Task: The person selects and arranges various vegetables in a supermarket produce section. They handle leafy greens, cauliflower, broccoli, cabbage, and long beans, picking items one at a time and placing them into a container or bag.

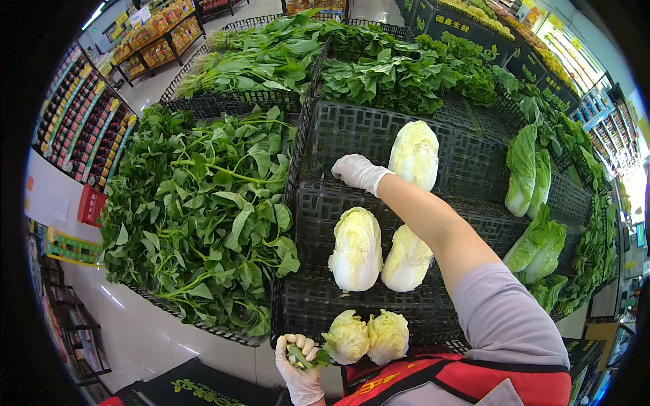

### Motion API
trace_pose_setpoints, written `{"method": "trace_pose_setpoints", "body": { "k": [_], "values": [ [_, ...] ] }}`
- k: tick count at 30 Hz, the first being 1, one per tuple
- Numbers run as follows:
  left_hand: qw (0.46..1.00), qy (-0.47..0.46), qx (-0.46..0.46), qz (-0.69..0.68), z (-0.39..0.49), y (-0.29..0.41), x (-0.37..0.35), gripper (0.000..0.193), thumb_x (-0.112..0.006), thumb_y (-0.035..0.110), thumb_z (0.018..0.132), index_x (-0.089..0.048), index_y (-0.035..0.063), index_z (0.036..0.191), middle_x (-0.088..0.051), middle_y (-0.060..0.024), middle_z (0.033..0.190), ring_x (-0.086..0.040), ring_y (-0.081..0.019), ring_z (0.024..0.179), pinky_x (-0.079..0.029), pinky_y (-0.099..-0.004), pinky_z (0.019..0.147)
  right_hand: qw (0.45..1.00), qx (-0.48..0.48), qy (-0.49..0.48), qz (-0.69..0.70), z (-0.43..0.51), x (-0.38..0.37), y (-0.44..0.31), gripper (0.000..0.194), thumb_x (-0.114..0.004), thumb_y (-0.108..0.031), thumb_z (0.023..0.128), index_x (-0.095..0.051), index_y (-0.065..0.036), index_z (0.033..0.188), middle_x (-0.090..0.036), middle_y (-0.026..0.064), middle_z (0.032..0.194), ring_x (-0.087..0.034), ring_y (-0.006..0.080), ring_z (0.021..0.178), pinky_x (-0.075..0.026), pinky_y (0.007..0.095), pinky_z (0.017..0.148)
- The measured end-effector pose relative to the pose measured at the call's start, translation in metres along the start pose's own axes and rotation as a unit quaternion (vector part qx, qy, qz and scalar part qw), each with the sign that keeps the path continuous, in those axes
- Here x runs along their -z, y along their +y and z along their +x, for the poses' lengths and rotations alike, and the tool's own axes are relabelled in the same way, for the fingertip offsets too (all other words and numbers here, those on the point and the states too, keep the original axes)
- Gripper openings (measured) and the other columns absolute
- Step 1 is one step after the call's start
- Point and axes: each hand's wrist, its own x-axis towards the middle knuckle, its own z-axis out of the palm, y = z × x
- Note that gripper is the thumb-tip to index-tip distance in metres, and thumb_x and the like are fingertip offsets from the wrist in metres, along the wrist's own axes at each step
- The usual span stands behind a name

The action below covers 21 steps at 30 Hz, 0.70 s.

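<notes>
My left hand (302, 360), in a thin white glove, is closed around some green leaf scraps (299, 355) at the lower middle. The gloved right hand (355, 170) reaches out over the black plastic crates (350, 132), its fingers bent down at a crate edge; whether they grip anything cannot be told. Just right of it lies a napa cabbage (414, 147). Nearer to me lie a second napa cabbage (356, 248) and a third (408, 259), partly under my right forearm. Two small round cabbages (347, 337) sit at the near edge, beside my left hand.
Leafy greens (203, 218) fill the crate on the left; more greens (264, 56) lie at the back. Green-leaved cabbages (522, 172) lean on the right. A red box (92, 205) and shelves of jars (81, 116) stand far left.
</notes>
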Motion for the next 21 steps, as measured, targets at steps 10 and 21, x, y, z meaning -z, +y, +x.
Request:
{"method": "trace_pose_setpoints", "body": {
  "k": [10,21],
  "values": [
    [1.000,0.013,-0.013,0.020,0.000,0.001,0.000,0.022,-0.056,0.025,0.088,-0.054,0.0058,0.079,-0.045,-0.0045,0.071,-0.039,-0.0153,0.058,-0.033,-0.0254,0.045,0.991,-0.033,0.127,0.032,0.041,0.006,-0.016,0.012,-0.056,-0.004,0.075,-0.066,-0.004,0.083,-0.064,0.0160,0.088,-0.062,0.0343,0.086,-0.051,0.0399,0.076],
    [0.999,0.005,-0.036,0.013,-0.005,0.004,0.000,0.023,-0.053,0.025,0.090,-0.053,0.0051,0.080,-0.044,-0.0046,0.072,-0.039,-0.0147,0.059,-0.034,-0.0248,0.046,0.980,-0.079,0.159,0.092,0.050,0.006,-0.012,0.014,-0.062,-0.017,0.070,-0.066,-0.007,0.078,-0.064,0.0154,0.076,-0.064,0.0317,0.078,-0.051,0.0400,0.074]
  ]
}}
